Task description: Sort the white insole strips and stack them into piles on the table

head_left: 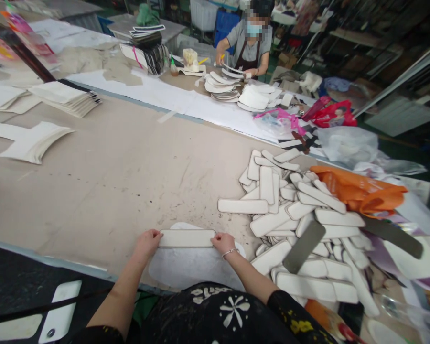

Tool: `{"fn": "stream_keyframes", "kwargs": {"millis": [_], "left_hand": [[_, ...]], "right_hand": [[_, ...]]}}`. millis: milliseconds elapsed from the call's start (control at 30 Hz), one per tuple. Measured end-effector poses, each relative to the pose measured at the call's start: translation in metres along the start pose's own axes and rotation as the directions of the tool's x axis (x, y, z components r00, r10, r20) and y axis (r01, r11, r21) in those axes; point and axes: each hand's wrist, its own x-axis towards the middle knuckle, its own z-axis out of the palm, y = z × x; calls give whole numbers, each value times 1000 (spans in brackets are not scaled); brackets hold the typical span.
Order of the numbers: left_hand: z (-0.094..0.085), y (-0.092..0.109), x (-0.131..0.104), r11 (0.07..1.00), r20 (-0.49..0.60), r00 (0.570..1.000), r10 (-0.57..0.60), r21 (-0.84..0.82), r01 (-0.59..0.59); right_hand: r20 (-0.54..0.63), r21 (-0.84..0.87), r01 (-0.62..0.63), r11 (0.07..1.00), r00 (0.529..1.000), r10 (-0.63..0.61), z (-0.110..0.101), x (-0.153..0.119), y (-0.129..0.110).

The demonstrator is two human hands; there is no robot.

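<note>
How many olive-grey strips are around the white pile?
2: one olive-grey strip lies on top of the white pile, the other at its right edge by the orange bag. More may be hidden underneath.

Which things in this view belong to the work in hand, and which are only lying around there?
Seem to belong:
Pale strip, gripped at its ends by the left hand and right hand
Rounded pale sheet beneath
Heap of similar strips

Seem just lying about:
Orange bag
Red bag
Clear plastic bag
</note>
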Motion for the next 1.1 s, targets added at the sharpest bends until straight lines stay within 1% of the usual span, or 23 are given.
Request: {"fn": "stream_keyframes", "kwargs": {"millis": [200, 367, 500, 667, 800, 900, 1100], "left_hand": [[2, 2, 1, 999, -16, 1000, -4, 45, 4], [3, 3, 0, 999, -29, 999, -19, 44, 20], [3, 3, 0, 999, -35, 999, -32, 19, 33], [3, 2, -2, 997, -46, 998, -53, -57, 50], [3, -3, -6, 989, -39, 997, -60, -141, 54], [3, -10, -10, 982, -61, 996, -67, -179, 55], [7, -20, -9, 988, -132, 990, -57, -147, 37]], "right_hand": [[8, -2, -11, 1000, 1000, 11, 1, 1, 0], [16, -3, -20, 1000, 1000, 20, 2, 3, 1], [22, -7, -16, 1000, 1000, 16, 2, 4, 1], [29, -16, 5, 1000, 1000, -5, -1, 4, 0], [34, -30, 31, 999, 999, -30, -3, 3, 0], [38, -46, 44, 998, 998, -42, -2, 3, 0], [46, -97, 57, 994, 998, -53, -1, 4, 1]]}}
